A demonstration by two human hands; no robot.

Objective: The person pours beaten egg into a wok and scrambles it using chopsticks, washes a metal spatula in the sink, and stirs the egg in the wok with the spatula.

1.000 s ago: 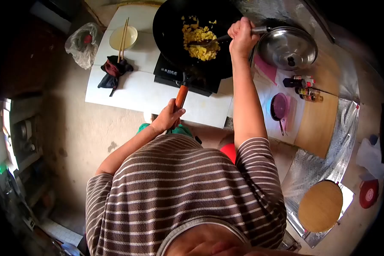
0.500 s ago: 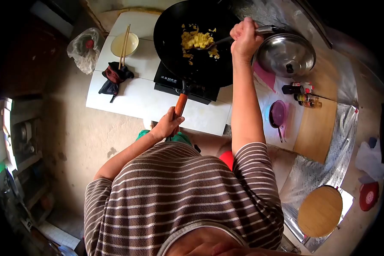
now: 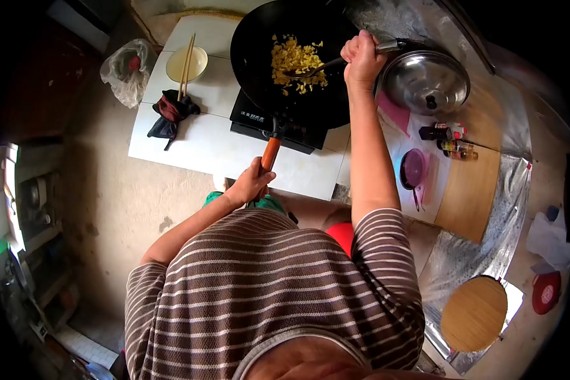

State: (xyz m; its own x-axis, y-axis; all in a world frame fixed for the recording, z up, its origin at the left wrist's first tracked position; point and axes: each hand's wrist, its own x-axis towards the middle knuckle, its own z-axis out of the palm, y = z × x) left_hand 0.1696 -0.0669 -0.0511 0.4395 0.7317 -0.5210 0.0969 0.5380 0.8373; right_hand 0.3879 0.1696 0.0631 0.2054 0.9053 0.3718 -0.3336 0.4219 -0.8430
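while the left hand (image 3: 250, 182) grips the wok's orange-brown handle (image 3: 270, 154), fingers closed round it, the right hand (image 3: 363, 58) is shut in a fist on the spatula (image 3: 323, 66), its head down in the yellow food bits (image 3: 296, 63) in the black wok (image 3: 291, 104). wok's on the black cooker (image 3: 250, 118), atop the white bench (image 3: 202, 142). l. of it: pale bowl (image 3: 195, 65) w/ chopsticks (image 3: 187, 66) across, dark cloth (image 3: 171, 114) nr their lower ends. r. side: metal lid (image 3: 426, 79), btls (image 3: 449, 140) & a small pan (image 3: 413, 169).
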